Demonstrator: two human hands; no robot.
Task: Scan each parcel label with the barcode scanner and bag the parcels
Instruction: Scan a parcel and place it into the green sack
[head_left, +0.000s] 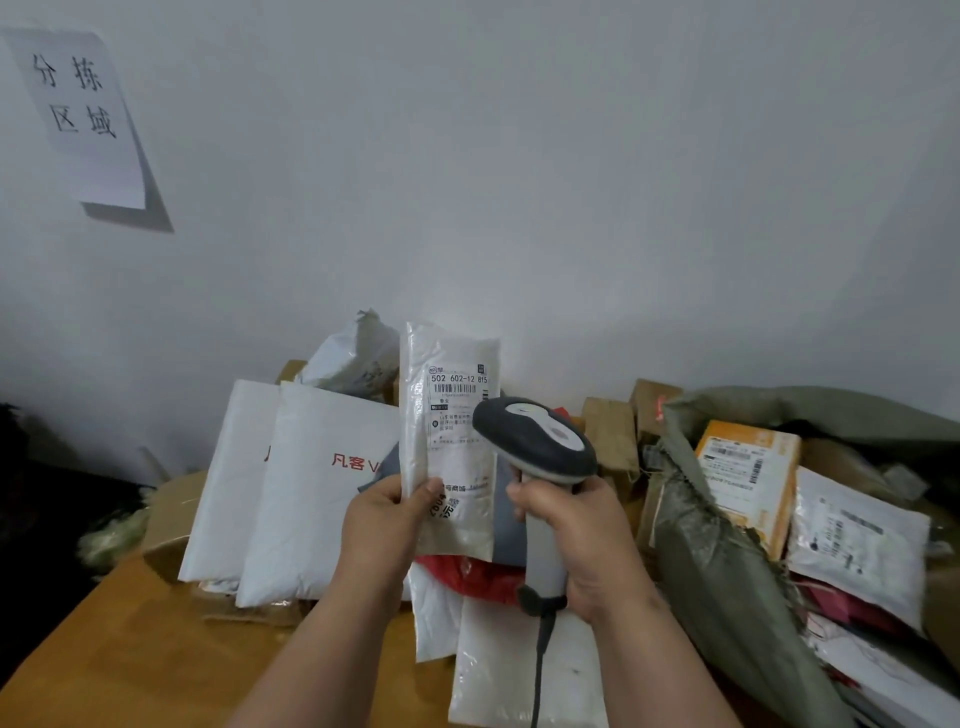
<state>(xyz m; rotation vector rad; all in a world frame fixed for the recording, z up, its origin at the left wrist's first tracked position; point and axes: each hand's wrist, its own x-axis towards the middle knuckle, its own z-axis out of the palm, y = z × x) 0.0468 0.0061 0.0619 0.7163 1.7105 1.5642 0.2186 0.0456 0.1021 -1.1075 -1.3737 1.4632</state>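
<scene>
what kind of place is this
Probably a parcel sorting area: a wall sign reads "分拣区域", mailers are piled on the wooden table, a green sack holds labelled parcels, and the right hand grips a barcode scanner.

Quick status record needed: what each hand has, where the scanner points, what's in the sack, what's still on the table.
left hand: holds white parcel upright, label facing camera
right hand: grips barcode scanner by its handle
scanner aim: head sits at the label's right edge
grey sack: open at right, holds an orange box and white mailers
table: white mailers leaning at left, a red bag underneath, brown boxes behind
</scene>
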